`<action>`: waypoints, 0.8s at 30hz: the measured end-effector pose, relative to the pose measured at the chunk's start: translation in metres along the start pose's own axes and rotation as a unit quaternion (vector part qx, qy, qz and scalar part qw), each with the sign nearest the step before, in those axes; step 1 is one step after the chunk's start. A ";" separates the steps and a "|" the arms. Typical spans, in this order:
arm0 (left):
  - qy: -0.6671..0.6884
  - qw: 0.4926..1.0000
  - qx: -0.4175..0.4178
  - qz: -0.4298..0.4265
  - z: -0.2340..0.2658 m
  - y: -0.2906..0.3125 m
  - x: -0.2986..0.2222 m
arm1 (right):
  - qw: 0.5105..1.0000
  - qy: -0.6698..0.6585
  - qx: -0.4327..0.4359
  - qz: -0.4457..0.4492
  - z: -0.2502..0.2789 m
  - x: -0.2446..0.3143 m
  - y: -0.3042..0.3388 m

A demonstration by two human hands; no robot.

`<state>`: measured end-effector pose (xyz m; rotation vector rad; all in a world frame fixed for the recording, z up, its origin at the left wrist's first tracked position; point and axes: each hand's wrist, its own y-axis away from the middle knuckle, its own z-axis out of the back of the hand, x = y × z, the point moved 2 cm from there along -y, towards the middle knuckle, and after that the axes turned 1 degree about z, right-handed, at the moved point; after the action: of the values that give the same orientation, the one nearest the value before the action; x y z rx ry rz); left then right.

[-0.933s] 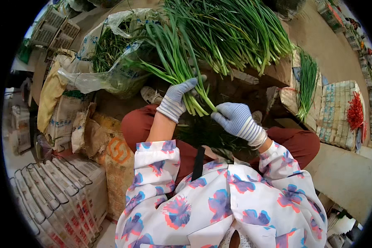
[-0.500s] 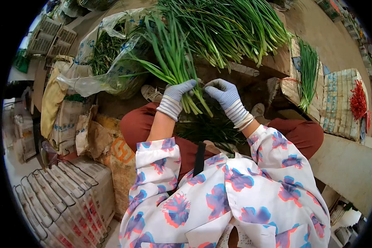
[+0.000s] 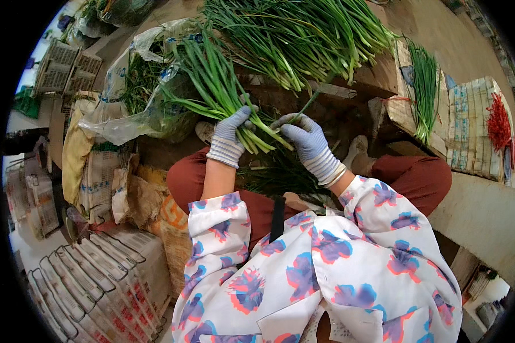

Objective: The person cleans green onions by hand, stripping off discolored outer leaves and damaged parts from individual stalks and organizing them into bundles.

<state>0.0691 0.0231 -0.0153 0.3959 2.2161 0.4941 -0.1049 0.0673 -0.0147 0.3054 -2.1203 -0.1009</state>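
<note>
Daylit dirt floor point(image 3: 440, 28), stacked crates point(image 3: 57, 63), sacks point(image 3: 97, 171), cardboard boxes point(image 3: 91, 286)

One fisheye view from the person's head looks steeply down, close over the gloved left hand point(image 3: 230, 132) and right hand point(image 3: 304, 140); beyond them lies the heap of green onions point(image 3: 303, 40), its edges bending toward the dark rim.

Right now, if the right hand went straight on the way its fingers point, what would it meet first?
The right hand points up and left, toward the bunch of green onions gripped by the left hand. It would likely meet that bunch's stalk ends first, though depth is unclear.
</note>
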 end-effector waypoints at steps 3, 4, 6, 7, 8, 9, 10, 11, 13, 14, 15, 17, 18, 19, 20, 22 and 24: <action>0.042 0.997 0.064 0.009 0.017 0.002 -0.004 | 0.995 0.044 0.067 -0.060 0.016 0.013 0.018; 0.051 0.994 0.092 0.011 0.019 0.004 -0.006 | 0.982 0.121 0.131 -0.065 0.025 0.021 0.025; 0.071 0.987 0.147 0.011 0.021 0.006 -0.008 | 0.919 0.247 0.274 -0.138 0.059 0.021 0.036; 0.084 0.981 0.174 0.010 0.018 0.005 -0.006 | 0.854 0.353 0.337 -0.181 0.068 0.025 0.037; 0.096 0.975 0.201 0.009 0.016 0.006 -0.004 | 0.672 0.609 0.369 -0.203 0.077 0.021 0.035; 0.111 0.965 0.236 0.000 0.014 0.007 -0.005 | 0.422 0.805 0.364 -0.204 0.086 0.020 0.032; 0.126 0.954 0.271 -0.009 0.009 0.009 -0.008 | 0.356 0.872 0.307 -0.137 0.081 0.024 0.030; 0.140 0.942 0.306 -0.017 0.006 0.011 -0.009 | 0.523 0.814 0.252 0.036 0.070 0.033 0.026; 0.123 0.935 0.332 -0.019 0.005 0.014 -0.011 | 0.790 0.569 0.126 0.191 0.030 0.042 0.015; 0.122 0.937 0.327 -0.019 0.003 0.014 -0.010 | 0.780 0.554 0.137 0.257 0.004 0.053 0.009; 0.119 0.939 0.321 -0.020 0.001 0.016 -0.010 | 0.766 0.535 0.148 0.324 -0.018 0.059 0.004; 0.115 0.940 0.321 -0.019 -0.004 0.014 -0.010 | 0.774 0.519 0.163 0.326 -0.034 0.046 -0.009; 0.114 0.936 0.332 -0.012 -0.002 0.012 -0.011 | 0.795 0.480 0.161 0.334 -0.037 0.041 -0.012; 0.116 0.934 0.338 -0.009 0.000 0.013 -0.012 | 0.796 0.473 0.181 0.332 -0.038 0.041 -0.010; 0.114 0.939 0.324 -0.022 0.002 0.012 -0.013 | 0.796 0.467 0.200 0.329 -0.037 0.042 -0.006; 0.113 0.948 0.293 -0.050 0.008 0.012 -0.016 | 0.789 0.469 0.249 0.309 -0.026 0.048 0.009; 0.115 0.957 0.258 -0.060 0.009 0.011 -0.017 | 0.757 0.519 0.316 0.240 0.008 0.045 0.027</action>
<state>0.0876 0.0277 -0.0041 0.4870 2.5689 -0.1230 -0.1390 0.0818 0.0233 0.1259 -0.9751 0.9128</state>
